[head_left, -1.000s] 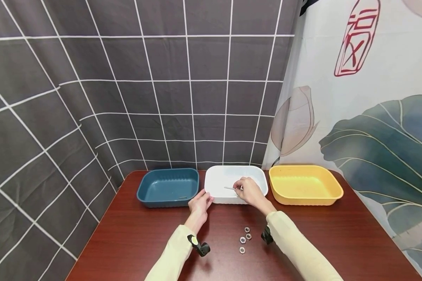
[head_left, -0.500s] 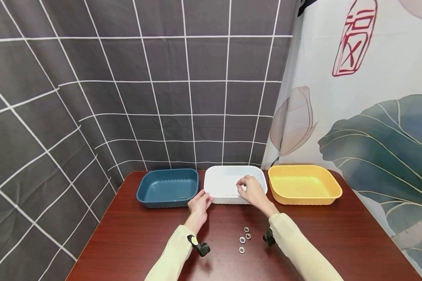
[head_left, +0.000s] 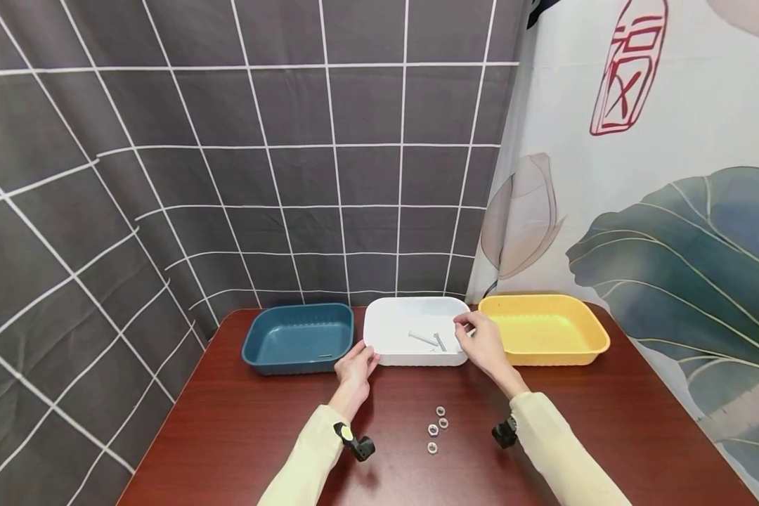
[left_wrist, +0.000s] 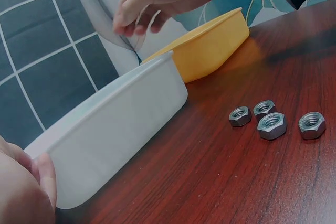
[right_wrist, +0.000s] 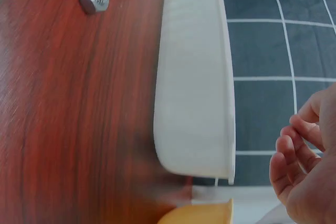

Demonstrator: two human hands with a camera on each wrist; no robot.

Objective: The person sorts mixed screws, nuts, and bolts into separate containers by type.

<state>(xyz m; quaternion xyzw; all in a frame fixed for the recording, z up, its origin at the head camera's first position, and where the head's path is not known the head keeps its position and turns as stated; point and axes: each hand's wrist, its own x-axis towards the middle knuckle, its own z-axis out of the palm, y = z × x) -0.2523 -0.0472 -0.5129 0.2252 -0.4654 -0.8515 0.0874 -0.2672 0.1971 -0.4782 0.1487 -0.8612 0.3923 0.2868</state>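
Note:
My left hand [head_left: 354, 371] holds the near left corner of the white plastic tray [head_left: 411, 359], thumb against the outer wall in the left wrist view. Two metal bolts [head_left: 422, 339] lie on that tray's floor, towards its right. Above the tray's right end hovers my right hand [head_left: 483, 342], fingers loosely curled; nothing shows between them in the right wrist view [right_wrist: 307, 156]. Several hex nuts [head_left: 433, 429] sit on the table between my forearms, seen larger in the left wrist view [left_wrist: 272, 126].
A blue tray [head_left: 278, 367] stands left of the white one, with a small metal piece [head_left: 325, 355] inside. On the right is a yellow tray [head_left: 553, 359]. The reddish-brown table [head_left: 240, 436] backs onto a dark grid curtain [head_left: 291, 176].
My right hand has let go of a bolt, which now lies in the white tray, and has moved right towards the yellow tray. The left hand stays at the tray corner.

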